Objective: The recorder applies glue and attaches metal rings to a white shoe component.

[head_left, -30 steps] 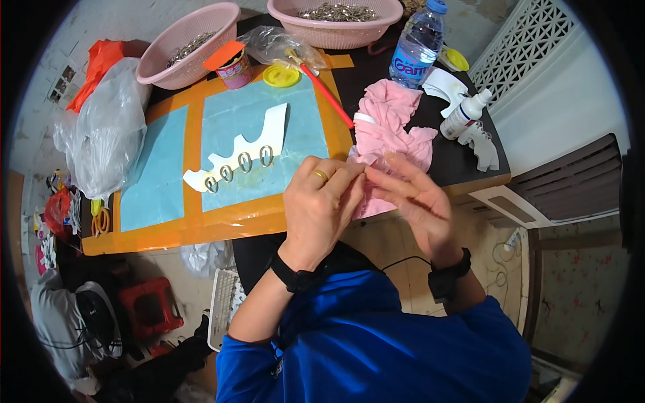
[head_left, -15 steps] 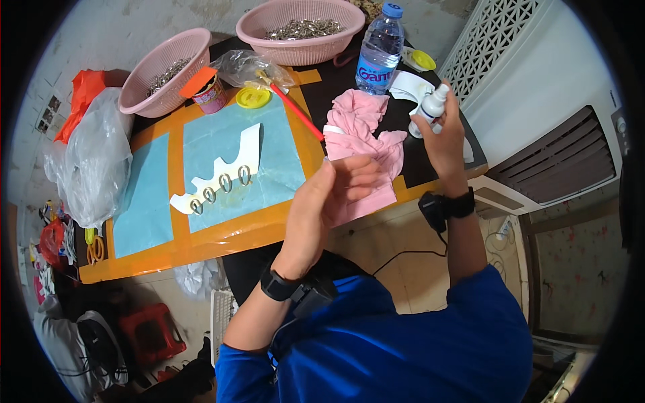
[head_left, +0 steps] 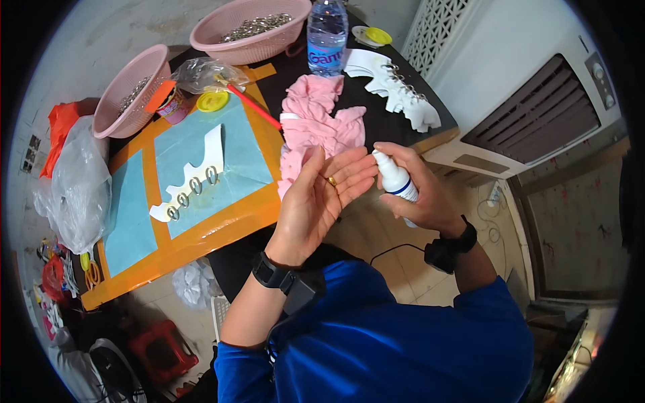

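Right grip (head_left: pixel 432 198): was closed around white bottle (head_left: pixel 395 178).
Left grip (head_left: pixel 314 205): was open, palm up.
Pink cloth (head_left: pixel 324 124): lay right of blue sheet (head_left: pixel 247 156).

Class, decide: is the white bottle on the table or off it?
Off: the right hand grips the white bottle clear of the table, with floor visible behind it.
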{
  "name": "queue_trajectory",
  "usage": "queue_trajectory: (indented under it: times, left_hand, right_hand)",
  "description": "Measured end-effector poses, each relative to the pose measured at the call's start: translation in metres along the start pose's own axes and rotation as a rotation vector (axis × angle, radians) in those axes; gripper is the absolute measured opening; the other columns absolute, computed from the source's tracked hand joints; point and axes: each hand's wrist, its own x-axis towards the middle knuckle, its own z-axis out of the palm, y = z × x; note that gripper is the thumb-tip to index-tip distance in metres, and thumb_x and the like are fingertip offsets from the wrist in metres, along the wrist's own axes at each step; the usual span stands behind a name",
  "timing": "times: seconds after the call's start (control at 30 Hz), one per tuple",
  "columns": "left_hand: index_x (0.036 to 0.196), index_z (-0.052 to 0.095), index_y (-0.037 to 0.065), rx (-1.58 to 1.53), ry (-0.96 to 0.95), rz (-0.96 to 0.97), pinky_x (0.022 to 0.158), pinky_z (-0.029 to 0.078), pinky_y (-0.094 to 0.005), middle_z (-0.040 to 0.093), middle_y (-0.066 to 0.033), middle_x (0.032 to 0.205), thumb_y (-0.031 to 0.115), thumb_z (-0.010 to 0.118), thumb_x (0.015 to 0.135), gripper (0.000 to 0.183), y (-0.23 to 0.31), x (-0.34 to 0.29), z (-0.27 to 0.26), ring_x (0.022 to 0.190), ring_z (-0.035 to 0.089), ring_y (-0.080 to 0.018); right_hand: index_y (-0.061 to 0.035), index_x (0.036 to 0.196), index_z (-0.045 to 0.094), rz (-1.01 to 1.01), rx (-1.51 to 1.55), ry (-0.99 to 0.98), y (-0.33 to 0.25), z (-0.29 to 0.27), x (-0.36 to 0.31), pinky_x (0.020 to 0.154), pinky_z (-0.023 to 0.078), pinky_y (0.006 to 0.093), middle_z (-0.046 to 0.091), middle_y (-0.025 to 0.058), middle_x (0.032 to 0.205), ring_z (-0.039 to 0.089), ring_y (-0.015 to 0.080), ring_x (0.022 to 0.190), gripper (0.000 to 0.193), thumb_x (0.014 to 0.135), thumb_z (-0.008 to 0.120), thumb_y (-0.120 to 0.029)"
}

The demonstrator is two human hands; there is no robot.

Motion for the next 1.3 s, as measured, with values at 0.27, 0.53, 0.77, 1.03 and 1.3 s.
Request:
queue_trajectory:
  times: [0.27, 0.53, 0.77, 1.03, 1.3]
  left_hand:
    - [0.152, 0.049, -0.012, 0.120, 0.080, -0.103, 0.121, 0.049, -0.0421, 0.062, -0.0266, 0.149, 0.051, 0.036, 0.118, 0.073, -0.021, 0.005, 0.000, 0.135, 0.064, -0.0322]
    - [0.149, 0.052, -0.011, 0.097, 0.119, -0.149, 0.119, 0.050, -0.0411, 0.064, -0.0231, 0.144, 0.049, 0.038, 0.118, 0.069, -0.057, 0.019, -0.013, 0.131, 0.065, -0.0292]
    - [0.140, 0.058, -0.011, 0.025, 0.090, -0.202, 0.113, 0.055, -0.0369, 0.069, -0.0193, 0.134, 0.048, 0.042, 0.118, 0.064, -0.081, 0.031, -0.025, 0.123, 0.069, -0.0243]
    - [0.140, 0.058, -0.011, 0.096, 0.175, -0.279, 0.115, 0.053, -0.0383, 0.068, -0.0206, 0.131, 0.058, 0.042, 0.116, 0.074, -0.094, 0.035, -0.034, 0.124, 0.069, -0.0269]
    - [0.136, 0.058, -0.010, 0.080, 0.222, -0.278, 0.113, 0.053, -0.0383, 0.067, -0.0181, 0.125, 0.074, 0.051, 0.106, 0.089, -0.114, 0.038, -0.036, 0.121, 0.067, -0.0253]
  right_hand:
    - [-0.0093, 0.152, 0.044, 0.182, 0.244, -0.030, 0.016, -0.001, -0.023, 0.057, 0.051, 0.0280, 0.063, 0.0072, 0.101, 0.061, 0.0102, 0.065, 0.063, 0.093, 0.066, 0.001]
    - [-0.0101, 0.151, 0.038, 0.275, 0.472, -0.072, 0.050, -0.002, -0.047, 0.055, 0.051, 0.0287, 0.060, 0.0084, 0.094, 0.062, 0.0142, 0.060, 0.063, 0.096, 0.063, 0.003]
    - [-0.0122, 0.156, 0.036, 0.352, 0.596, 0.000, 0.059, -0.005, -0.061, 0.056, 0.050, 0.0292, 0.060, 0.0083, 0.093, 0.062, 0.0150, 0.060, 0.067, 0.096, 0.063, 0.000]
    - [-0.0123, 0.153, 0.046, 0.308, 0.138, 0.052, 0.088, 0.001, -0.070, 0.060, 0.052, 0.0311, 0.064, 0.0071, 0.095, 0.064, 0.0136, 0.063, 0.063, 0.094, 0.064, 0.001]
    - [-0.0111, 0.151, 0.049, 0.417, 0.151, 0.090, 0.091, 0.003, -0.081, 0.066, 0.054, 0.0338, 0.068, 0.0127, 0.112, 0.067, 0.0167, 0.072, 0.064, 0.091, 0.068, -0.002]
